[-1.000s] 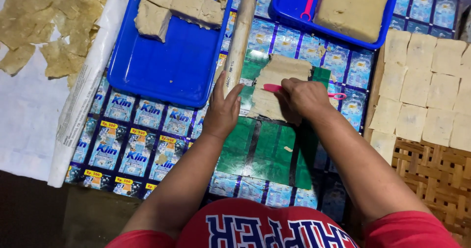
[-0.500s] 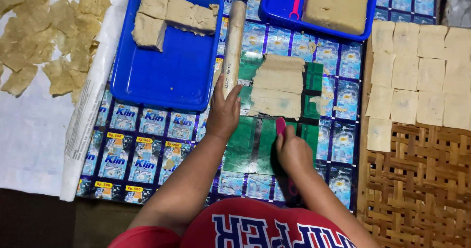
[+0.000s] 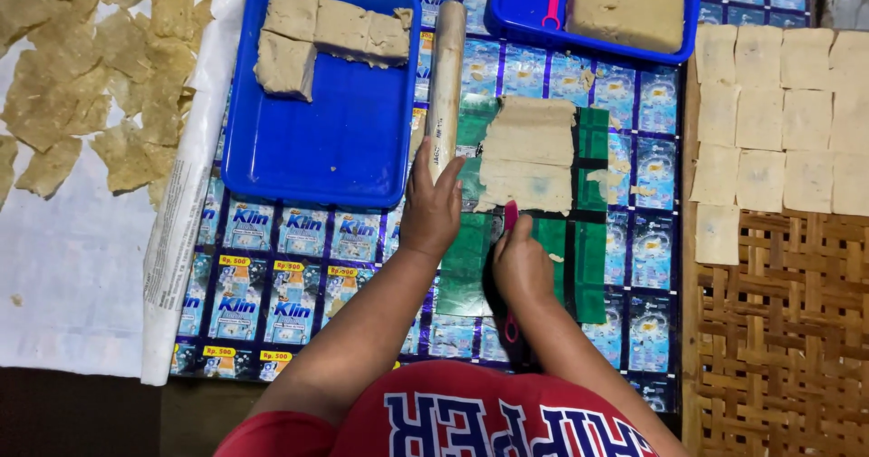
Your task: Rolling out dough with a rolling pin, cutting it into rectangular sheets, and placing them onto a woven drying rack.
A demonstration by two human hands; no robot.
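Observation:
A flat sheet of beige dough [image 3: 529,154] lies on a green plastic sheet [image 3: 579,267] in front of me. My right hand [image 3: 522,262] grips a pink-handled tool [image 3: 510,217], its tip at the near edge of the dough. My left hand [image 3: 433,205] rests flat on the mat, fingers touching the near end of a wooden rolling pin [image 3: 444,81] that lies left of the dough.
A blue tray [image 3: 335,149] with dough slabs [image 3: 326,32] sits at left. Another blue tray [image 3: 534,32] at the back holds a dough block [image 3: 629,4] and a pink tool. Cut squares [image 3: 778,122] lie on a woven mat [image 3: 787,330] at right. Dried pieces [image 3: 100,86] lie on white paper.
My right hand has come back from on top of the dough to its near edge with the pink tool. My left hand stays by the rolling pin.

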